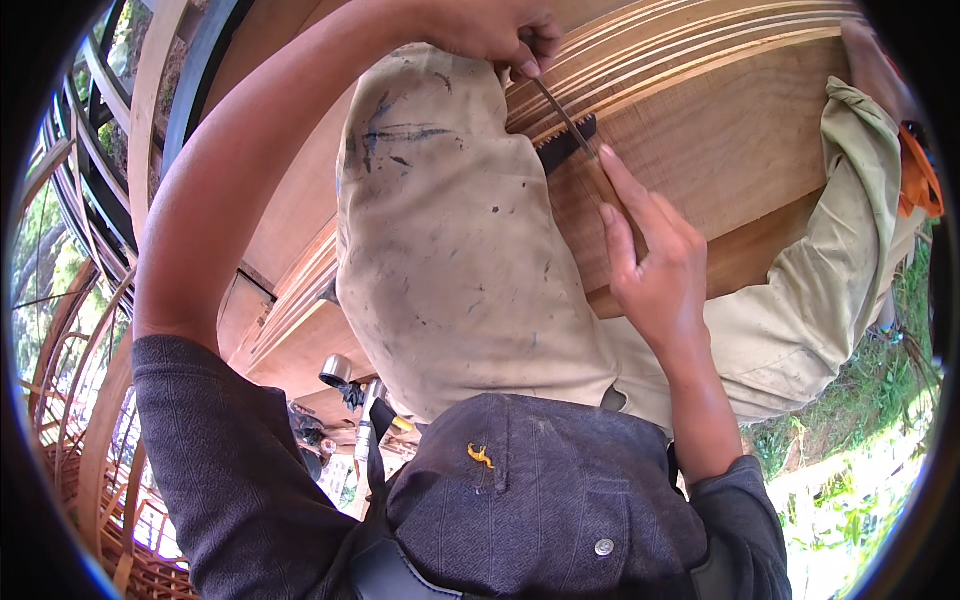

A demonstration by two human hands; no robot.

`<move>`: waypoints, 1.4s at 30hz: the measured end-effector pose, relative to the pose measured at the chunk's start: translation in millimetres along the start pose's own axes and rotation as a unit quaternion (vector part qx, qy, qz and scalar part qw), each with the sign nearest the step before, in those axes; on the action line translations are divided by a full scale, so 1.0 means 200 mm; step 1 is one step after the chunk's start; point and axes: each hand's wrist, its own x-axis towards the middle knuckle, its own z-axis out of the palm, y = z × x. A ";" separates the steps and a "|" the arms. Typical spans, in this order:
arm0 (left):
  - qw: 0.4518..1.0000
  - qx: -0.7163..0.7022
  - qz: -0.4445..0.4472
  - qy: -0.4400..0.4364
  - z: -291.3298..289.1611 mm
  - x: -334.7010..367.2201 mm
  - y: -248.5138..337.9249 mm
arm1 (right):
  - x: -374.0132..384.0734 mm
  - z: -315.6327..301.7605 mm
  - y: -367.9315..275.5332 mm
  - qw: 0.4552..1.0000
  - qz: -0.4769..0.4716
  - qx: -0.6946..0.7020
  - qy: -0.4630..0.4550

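My right hand [655,240] grips the wooden handle of a slim metal file [562,110], with the index finger stretched along it. At the far end of the file, my left hand [490,30] has its fingertips closed on the tip. A dark saw blade [556,152] with a row of teeth along its upper edge lies under the file, which crosses it at the teeth. Part of the blade is hidden behind my trouser leg [450,220], and what holds the blade cannot be made out.
I sit on wooden boards [740,130] with long layered strips [700,50] beyond. A metal cup [336,370] and other small items are at lower left. Curved wooden frames [95,110] rise at the left. An orange strap-like thing [917,175] lies by my foot, with grass [860,410] beyond.
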 end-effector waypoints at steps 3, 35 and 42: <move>0.998 -0.031 0.039 -0.023 0.02 -0.05 0.12 | -0.12 -0.06 -0.03 0.999 0.035 -0.031 -0.027; 0.969 -0.209 -0.069 0.114 -0.08 -0.02 0.04 | 0.01 -0.16 0.01 0.996 0.073 0.049 0.017; 0.755 0.084 0.644 -0.088 0.00 0.33 -0.16 | -0.24 -0.21 0.09 0.995 0.092 0.022 0.015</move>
